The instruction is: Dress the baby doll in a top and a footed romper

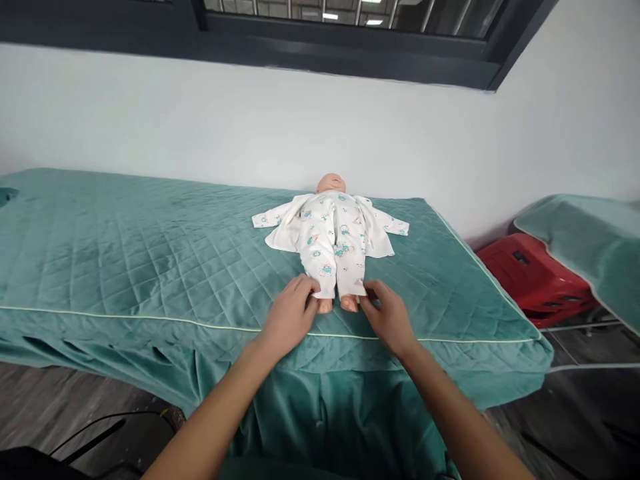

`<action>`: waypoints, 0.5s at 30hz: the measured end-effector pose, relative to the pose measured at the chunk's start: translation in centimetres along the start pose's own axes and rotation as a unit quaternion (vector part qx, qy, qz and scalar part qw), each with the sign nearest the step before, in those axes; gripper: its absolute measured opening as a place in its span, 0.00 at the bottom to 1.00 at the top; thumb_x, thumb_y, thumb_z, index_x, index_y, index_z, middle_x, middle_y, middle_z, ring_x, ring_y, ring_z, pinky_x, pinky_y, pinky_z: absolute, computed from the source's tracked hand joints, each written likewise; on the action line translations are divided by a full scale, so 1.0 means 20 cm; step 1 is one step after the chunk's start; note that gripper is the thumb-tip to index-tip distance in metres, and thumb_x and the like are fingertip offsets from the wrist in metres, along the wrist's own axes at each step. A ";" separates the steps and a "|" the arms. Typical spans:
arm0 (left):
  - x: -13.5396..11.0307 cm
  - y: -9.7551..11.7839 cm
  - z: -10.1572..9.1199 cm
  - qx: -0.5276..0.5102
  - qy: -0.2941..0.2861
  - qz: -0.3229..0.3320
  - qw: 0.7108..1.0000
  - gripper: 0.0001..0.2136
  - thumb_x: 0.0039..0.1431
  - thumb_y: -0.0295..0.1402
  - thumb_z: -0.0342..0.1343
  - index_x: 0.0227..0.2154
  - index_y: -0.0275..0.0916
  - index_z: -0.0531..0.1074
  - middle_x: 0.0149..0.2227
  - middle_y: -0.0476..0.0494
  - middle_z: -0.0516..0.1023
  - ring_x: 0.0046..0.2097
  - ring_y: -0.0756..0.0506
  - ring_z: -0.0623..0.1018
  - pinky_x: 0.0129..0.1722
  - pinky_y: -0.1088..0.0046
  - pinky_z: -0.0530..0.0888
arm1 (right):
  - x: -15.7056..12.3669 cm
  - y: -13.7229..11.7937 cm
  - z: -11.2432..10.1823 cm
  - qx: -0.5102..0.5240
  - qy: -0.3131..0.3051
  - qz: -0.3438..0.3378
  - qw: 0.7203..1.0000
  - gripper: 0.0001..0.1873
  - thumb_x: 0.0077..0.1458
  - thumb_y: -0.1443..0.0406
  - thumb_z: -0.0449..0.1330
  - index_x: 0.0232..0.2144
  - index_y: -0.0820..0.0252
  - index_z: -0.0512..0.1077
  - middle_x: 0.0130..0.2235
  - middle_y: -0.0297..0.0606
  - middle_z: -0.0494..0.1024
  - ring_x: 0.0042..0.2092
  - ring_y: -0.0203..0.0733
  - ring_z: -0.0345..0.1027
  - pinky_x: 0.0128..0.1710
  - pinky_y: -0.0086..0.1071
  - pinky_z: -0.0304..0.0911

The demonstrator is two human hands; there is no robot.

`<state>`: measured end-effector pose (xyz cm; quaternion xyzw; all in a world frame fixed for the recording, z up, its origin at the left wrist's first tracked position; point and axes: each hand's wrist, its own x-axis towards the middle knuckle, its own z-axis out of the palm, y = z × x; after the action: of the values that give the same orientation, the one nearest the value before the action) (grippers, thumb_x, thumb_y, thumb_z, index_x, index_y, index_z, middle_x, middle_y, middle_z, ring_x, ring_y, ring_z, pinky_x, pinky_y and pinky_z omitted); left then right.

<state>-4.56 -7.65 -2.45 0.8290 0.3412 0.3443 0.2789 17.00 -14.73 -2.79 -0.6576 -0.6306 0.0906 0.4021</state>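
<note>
A baby doll (331, 184) lies on its back on a teal quilted bed (125, 253), head toward the wall. It wears a white printed romper (331, 240) with the sleeves spread out to both sides. My left hand (290, 313) pinches the cuff of the romper's left leg beside the doll's foot (325, 306). At the other leg cuff, my right hand (387, 313) has its fingers closed on the cloth, next to the other foot (349, 303).
A white wall runs behind the bed, under a dark window frame (350, 47). A red plastic stool (535, 277) stands on the floor at the right, beside a second teal-covered bed (590, 240). A dark cable (85, 433) lies on the floor at lower left.
</note>
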 end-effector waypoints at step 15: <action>-0.21 -0.11 0.06 0.056 0.014 -0.068 0.996 0.06 0.62 0.27 0.49 0.41 0.40 0.64 0.40 0.44 0.72 0.41 0.44 0.75 0.41 0.66 0.71 | -0.15 0.01 -0.01 -0.082 -0.006 0.027 0.996 0.10 0.62 0.63 0.55 0.45 0.58 0.68 0.45 0.45 0.74 0.42 0.46 0.71 0.40 0.38 0.66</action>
<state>-6.68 -9.75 -6.26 0.8136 0.4189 0.3163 0.2502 16.81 -17.44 -3.92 -0.7042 -0.6206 0.0534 0.3407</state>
